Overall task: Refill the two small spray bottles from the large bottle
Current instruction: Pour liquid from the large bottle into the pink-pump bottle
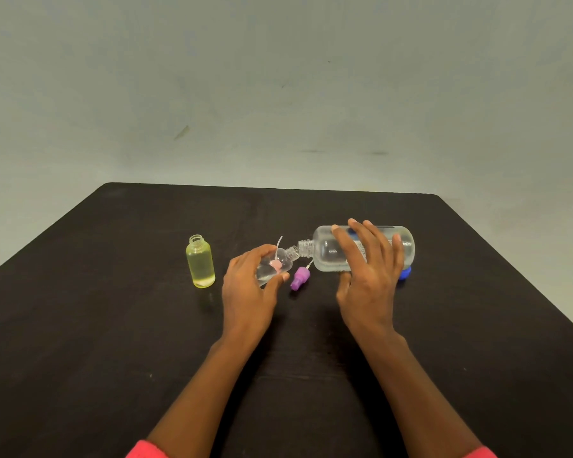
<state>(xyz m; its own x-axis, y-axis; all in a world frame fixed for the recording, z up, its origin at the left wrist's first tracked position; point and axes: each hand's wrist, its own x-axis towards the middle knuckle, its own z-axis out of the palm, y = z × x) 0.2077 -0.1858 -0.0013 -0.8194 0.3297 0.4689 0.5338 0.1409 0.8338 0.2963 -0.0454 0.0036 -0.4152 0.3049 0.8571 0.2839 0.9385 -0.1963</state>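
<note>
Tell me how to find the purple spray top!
On the dark table, look between the left hand and the right hand. The small purple plastic spray top lies on its side there. Only it is purple, with a thin tube poking out.

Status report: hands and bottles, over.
Left hand grips small clear bottle, tilted. Right hand tips large bottle, neck to neck. Purple spray cap lies loose between the hands.

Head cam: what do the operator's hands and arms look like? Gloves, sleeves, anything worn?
No gloves. The left hand and right hand are bare, with no rings, watch or markings visible. The forearms are bare too. At the bottom edge of the frame, a pink-red left sleeve and a matching right sleeve just show.
</note>
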